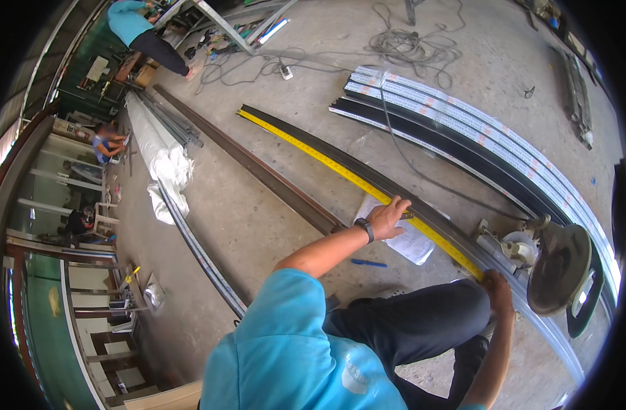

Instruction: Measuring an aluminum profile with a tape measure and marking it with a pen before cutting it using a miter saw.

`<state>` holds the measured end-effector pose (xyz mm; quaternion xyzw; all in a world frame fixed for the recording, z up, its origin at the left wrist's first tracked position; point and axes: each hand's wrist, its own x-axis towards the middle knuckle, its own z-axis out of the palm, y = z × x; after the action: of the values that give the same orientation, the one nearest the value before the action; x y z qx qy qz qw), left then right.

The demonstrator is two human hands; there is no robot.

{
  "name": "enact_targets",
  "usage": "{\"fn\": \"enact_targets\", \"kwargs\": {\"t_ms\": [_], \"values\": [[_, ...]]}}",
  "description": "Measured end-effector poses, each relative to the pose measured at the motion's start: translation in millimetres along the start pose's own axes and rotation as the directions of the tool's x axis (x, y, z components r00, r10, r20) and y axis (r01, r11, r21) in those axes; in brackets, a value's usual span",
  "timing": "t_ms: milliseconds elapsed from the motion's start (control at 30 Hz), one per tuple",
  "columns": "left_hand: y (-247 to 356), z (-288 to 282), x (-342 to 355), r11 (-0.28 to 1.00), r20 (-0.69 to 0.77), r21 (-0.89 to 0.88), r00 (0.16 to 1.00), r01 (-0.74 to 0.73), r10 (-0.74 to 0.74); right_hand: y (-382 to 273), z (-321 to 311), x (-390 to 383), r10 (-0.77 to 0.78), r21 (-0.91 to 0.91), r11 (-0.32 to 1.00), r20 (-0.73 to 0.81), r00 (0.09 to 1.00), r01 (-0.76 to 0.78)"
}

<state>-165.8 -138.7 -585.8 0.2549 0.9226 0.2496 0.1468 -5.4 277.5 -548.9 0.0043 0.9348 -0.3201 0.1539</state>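
A yellow tape measure [313,156] is stretched along a long dark metal profile [354,169] that runs diagonally over the floor. My left hand [384,220], with a dark watch on the wrist, grips the tape and profile near the middle; a small dark item by its fingertips is unclear. At the lower right, my right hand [497,290] closes on the tape's near end beside my bent knee. Under the profile lie papers [412,242], with a blue pen [369,263] beside them.
Striped profiles [463,133] and a chop saw [559,266] are to the right, coiled cable [408,51] above. A brown bar [244,167] and wrapped bundle [149,137] lie left. Co-workers are at the top [131,24] and far left [104,147]. Frames [87,287] stand along the left.
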Motion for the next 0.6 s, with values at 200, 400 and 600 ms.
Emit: {"fn": "enact_targets", "kwargs": {"t_ms": [200, 400, 600], "values": [[16.1, 5.6, 23.3, 0.997, -0.029, -0.009, 0.997, -0.075, 0.075, -4.9, 13.6, 14.3, -0.01, 0.014, 1.0, -0.051, 0.999, 0.011], [13.4, 15.3, 41.3, 0.993, 0.051, 0.006, 0.991, -0.121, 0.12, 5.2, 24.1, 27.6, 0.034, -0.072, 0.997, -0.065, 0.997, -0.039], [31.2, 53.4, 89.7, 0.92, 0.304, 0.251, 0.927, -0.3, 0.219, 40.1, 36.2, 35.0, 0.149, -0.184, 0.972, 0.012, 0.989, -0.144]]}}
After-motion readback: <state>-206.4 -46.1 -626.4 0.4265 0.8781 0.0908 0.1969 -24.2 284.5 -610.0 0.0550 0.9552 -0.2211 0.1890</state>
